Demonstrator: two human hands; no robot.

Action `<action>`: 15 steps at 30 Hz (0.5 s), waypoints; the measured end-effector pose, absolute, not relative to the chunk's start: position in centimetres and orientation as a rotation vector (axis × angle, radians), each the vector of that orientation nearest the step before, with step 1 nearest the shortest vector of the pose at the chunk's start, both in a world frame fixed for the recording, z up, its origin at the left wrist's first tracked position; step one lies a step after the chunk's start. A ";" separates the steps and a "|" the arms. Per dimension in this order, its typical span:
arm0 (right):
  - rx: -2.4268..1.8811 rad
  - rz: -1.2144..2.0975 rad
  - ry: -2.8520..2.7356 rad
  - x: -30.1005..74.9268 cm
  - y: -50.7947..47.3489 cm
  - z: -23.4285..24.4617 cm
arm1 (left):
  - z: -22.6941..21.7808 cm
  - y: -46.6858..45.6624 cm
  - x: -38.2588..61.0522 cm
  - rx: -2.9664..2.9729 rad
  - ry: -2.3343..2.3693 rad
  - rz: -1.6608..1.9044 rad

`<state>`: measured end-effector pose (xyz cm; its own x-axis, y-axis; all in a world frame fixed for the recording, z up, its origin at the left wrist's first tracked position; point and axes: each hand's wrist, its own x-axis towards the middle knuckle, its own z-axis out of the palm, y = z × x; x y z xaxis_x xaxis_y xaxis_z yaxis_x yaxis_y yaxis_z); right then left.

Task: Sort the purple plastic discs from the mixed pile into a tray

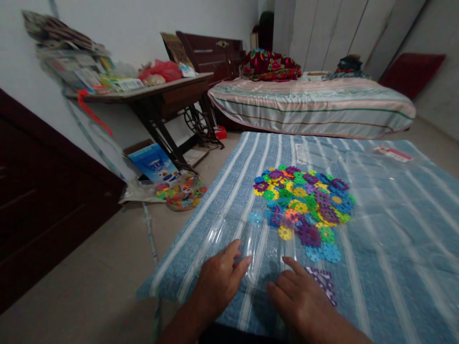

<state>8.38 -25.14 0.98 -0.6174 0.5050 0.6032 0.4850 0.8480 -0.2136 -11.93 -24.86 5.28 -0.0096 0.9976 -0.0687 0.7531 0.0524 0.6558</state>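
Observation:
My left hand [219, 279] is over the near part of the striped blue cloth [201, 229], its thumb and index finger apart with nothing between them. To its right, my right hand [297, 294] stretches its index finger forward while the other fingers curl loosely; I see nothing in it. Both hands are at a clear plastic sheet or bag [229, 229], and whether they press on it is unclear. Beyond them lies a pile of notched plastic building discs [301, 200] in many colours. A purple square lattice piece [322, 282] lies beside my right hand, partly covered by it.
More clear plastic with a red-and-white label [394, 154] is at the far right of the cloth. Behind stands a bed [308, 107]. To the left are a cluttered sewing-machine table [172, 88], a blue box [154, 162] and a colourful bag [186, 193] on the floor.

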 end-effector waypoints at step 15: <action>-0.795 0.157 -2.433 8.6 -25.0 0.9 | 6.1 -23.3 -11.3 1.822 1.743 0.396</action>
